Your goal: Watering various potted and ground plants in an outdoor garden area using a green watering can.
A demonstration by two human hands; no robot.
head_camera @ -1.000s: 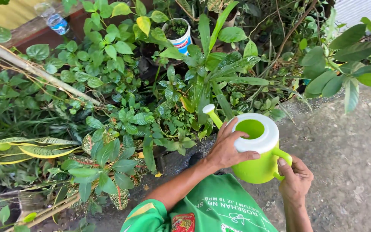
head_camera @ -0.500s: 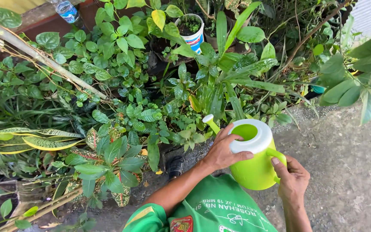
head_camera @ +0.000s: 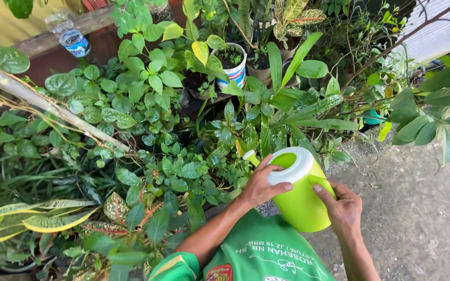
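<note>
A: What's different from a second ago?

B: We've tipped the watering can (head_camera: pixel 300 190) further forward. Its body leans towards the plants now, and the spout (head_camera: pixel 250 156) has dropped in among the leaves just in front of the can

A: And our hands?

B: Our left hand (head_camera: pixel 260 183) is spread over the white rim on the spout side, fingers curled over the edge. Our right hand (head_camera: pixel 344 208) is wrapped around the handle at the back of the can

A: So what does the tilt tell us?

B: We judge pouring is starting, though we see no water. The white pot (head_camera: pixel 234 66) stands well behind the can, and the gravel ground (head_camera: pixel 417 208) lies to its right
</note>
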